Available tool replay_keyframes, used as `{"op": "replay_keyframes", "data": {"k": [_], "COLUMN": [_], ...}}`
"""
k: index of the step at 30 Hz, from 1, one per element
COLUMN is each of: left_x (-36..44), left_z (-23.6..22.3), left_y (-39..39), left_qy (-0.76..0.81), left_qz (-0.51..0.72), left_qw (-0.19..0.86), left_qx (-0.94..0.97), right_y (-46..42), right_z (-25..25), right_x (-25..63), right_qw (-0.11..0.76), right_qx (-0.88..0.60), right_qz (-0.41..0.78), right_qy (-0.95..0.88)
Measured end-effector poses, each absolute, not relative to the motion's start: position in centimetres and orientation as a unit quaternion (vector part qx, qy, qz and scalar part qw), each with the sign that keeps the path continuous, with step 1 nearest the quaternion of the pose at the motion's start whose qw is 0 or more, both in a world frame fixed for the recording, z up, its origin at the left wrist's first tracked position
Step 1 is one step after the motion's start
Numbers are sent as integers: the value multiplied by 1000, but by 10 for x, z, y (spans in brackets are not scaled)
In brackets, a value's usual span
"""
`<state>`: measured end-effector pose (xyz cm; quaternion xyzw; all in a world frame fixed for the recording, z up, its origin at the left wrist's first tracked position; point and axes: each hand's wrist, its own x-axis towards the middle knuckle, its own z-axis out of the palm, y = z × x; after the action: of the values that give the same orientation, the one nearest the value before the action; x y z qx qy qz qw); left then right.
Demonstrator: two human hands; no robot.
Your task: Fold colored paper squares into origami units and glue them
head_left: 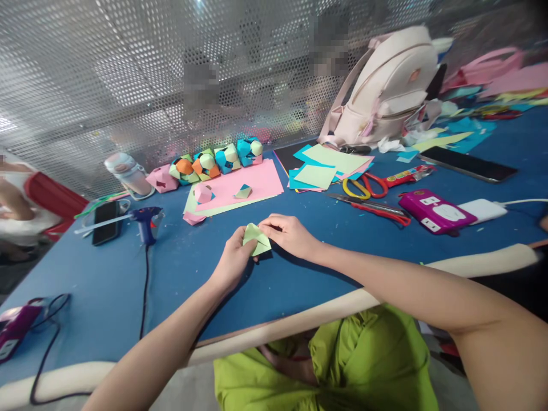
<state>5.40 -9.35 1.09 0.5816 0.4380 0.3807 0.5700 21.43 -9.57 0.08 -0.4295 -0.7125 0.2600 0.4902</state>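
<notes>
A small piece of light green folded paper (257, 238) is held just above the blue table. My left hand (234, 251) grips its lower left side, thumb across the front. At the paper's upper right edge my right hand (289, 231) is closed in a pinch, fingertips touching the paper. Beyond my hands, a pink sheet (265, 182) bears a small folded paper piece (244, 192) and a pink and blue one (204, 194). Behind them stands a row of several folded paper balls (206, 164) in orange, green, blue and pink.
A blue glue gun (148, 221) with its cord lies left, near a phone (106, 221) and a bottle (128, 174). On the right are scissors (372, 206), coloured paper (315, 176), a purple power bank (436, 211), another phone (466, 162) and a backpack (385, 91) against the perforated metal panel (141, 74).
</notes>
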Motion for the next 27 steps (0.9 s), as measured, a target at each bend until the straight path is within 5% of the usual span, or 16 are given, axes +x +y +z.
{"op": "replay_keyframes", "data": {"k": [27], "left_x": [50], "left_z": [11], "left_y": [-94], "left_qy": [462], "left_qz": [333], "left_qw": [415], "left_qx": [710], "right_y": [-98], "right_z": [4], "right_x": [212], "right_qw": [481], "right_qx": [-454], "right_qz": [245], "right_qy": [-709]}}
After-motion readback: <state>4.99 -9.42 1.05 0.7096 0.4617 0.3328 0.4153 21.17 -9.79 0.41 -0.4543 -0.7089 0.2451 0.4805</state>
